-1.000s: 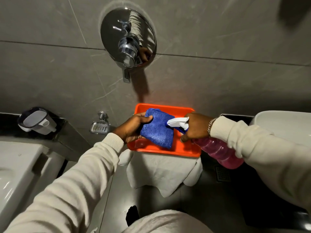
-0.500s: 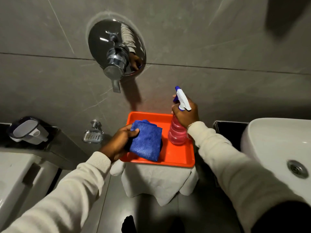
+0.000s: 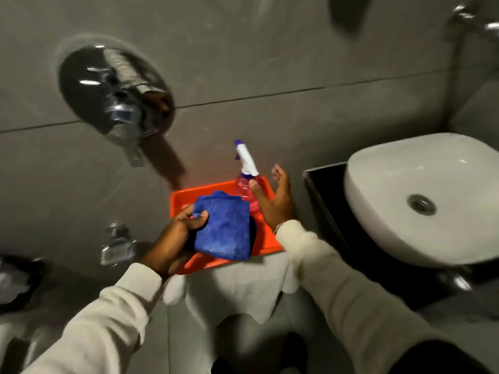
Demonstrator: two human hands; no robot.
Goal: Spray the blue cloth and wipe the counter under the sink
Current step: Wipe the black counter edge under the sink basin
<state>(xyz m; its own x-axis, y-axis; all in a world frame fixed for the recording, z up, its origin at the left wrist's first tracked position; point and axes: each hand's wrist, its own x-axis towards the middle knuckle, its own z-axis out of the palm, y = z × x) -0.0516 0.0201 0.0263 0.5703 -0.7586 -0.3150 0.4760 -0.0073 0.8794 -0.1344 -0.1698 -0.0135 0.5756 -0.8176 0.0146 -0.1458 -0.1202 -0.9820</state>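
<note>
My left hand [image 3: 179,230] grips the folded blue cloth [image 3: 225,228] by its left edge and holds it over the orange tray [image 3: 267,248]. The pink spray bottle [image 3: 244,184] with a white and blue trigger head stands upright at the tray's far right corner. My right hand [image 3: 275,201] is beside the bottle with its fingers spread and nothing in it; the thumb is close to the bottle's side. To the right, the white sink [image 3: 426,198] sits on a black counter [image 3: 328,201].
The tray rests on a stool draped in white cloth [image 3: 237,290]. A chrome mixer valve [image 3: 118,95] and a soap dish [image 3: 117,248] are fixed on the grey tiled wall. A dark holder [image 3: 16,279] is at the left edge. The view is blurred by motion.
My right hand stood the spray bottle upright on the tray and let go of it. The left hand kept hold of the blue cloth. The view swung right, showing more of the sink.
</note>
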